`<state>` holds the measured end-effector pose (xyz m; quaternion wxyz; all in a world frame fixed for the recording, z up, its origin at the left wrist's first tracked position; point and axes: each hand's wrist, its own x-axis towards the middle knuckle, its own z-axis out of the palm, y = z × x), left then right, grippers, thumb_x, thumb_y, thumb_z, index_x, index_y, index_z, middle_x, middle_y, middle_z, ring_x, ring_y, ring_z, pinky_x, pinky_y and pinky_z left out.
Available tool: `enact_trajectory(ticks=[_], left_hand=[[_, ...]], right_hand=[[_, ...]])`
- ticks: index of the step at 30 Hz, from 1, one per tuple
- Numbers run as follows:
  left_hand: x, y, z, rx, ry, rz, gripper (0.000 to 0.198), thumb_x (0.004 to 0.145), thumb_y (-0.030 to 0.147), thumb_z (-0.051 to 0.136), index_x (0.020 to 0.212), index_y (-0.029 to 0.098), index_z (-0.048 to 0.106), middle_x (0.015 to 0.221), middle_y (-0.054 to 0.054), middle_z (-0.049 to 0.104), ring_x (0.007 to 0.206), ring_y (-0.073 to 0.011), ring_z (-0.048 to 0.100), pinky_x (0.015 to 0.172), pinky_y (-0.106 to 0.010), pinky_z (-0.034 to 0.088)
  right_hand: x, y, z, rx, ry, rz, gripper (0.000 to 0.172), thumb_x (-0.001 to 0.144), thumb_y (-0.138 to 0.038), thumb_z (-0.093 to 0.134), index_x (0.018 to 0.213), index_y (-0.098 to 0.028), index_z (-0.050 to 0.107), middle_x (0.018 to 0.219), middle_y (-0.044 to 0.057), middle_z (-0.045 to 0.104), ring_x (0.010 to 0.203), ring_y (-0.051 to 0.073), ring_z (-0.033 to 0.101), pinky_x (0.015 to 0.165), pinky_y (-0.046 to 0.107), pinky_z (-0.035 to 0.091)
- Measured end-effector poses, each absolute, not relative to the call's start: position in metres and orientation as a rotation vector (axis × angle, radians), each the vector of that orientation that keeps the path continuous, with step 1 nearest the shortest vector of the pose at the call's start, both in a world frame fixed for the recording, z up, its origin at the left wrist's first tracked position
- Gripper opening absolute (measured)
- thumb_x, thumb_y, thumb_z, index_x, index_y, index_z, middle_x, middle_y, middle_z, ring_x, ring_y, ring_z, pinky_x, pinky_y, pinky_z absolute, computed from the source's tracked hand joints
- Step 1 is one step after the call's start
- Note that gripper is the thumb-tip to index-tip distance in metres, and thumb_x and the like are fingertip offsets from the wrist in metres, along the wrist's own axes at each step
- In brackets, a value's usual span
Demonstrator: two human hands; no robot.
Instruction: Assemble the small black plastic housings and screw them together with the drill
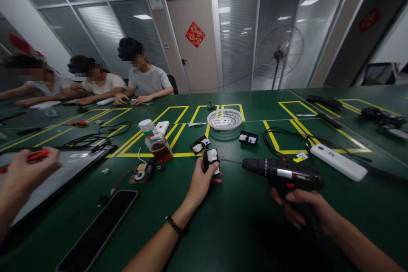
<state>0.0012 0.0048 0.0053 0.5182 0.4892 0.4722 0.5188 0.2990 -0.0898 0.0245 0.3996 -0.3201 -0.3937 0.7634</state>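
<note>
In my left hand (199, 180), which wears a dark bead bracelet, is a small black box-like part (211, 160) with a white patch on its face. My right hand (306, 208) grips the handle of a black cordless drill (283, 174). The drill lies level, and its long thin bit (231, 161) points left at the part, its tip close beside the right side; whether they touch I cannot tell. Two similar black parts with white patches lie just beyond, one at the left (200, 144) and one at the right (248, 138).
A white plastic basket (225, 120) stands behind the parts. Left are a bottle of brown liquid (156, 141), a small motor-like device (142, 173) and a phone (98, 231). Another person's hand (35, 174) holds a red tool. A white power strip (338, 162) and cables lie right.
</note>
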Motion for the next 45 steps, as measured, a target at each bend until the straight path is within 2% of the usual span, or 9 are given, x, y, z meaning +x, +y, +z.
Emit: enact_trajectory(ticks=[30,36,45], left_hand=[[0.0018,0.0038,0.0041,1.191,1.137,1.246,0.049,0.076,0.043,0.066,0.115,0.017,0.05,0.094,-0.007,0.062,0.075,-0.021,0.067,0.053,-0.031,0.058],[0.0005,0.003,0.003,1.322,1.263,1.282,0.052,0.076,0.043,0.067,0.119,0.02,0.048,0.104,-0.01,0.063,0.072,-0.02,0.066,0.053,-0.029,0.055],[-0.003,-0.0002,0.0066,1.529,1.526,1.285,0.058,0.072,0.043,0.071,0.121,0.02,0.05,0.109,-0.012,0.065,0.08,-0.0232,0.067,0.071,-0.034,0.052]], right_hand=[[0.2989,-0.0889,0.0202,-0.837,-1.045,1.937,0.027,0.083,-0.029,0.054,0.095,-0.008,0.065,0.05,-0.001,0.049,0.041,0.01,0.042,0.045,0.024,0.044],[0.2993,-0.0896,0.0204,-0.878,-1.085,1.935,0.025,0.085,-0.03,0.053,0.093,-0.008,0.063,0.05,0.0,0.05,0.043,0.01,0.044,0.047,0.024,0.043],[0.3001,-0.0936,0.0197,-0.89,-1.182,1.881,0.025,0.086,-0.029,0.054,0.096,-0.008,0.063,0.054,0.001,0.055,0.045,0.012,0.05,0.048,0.024,0.044]])
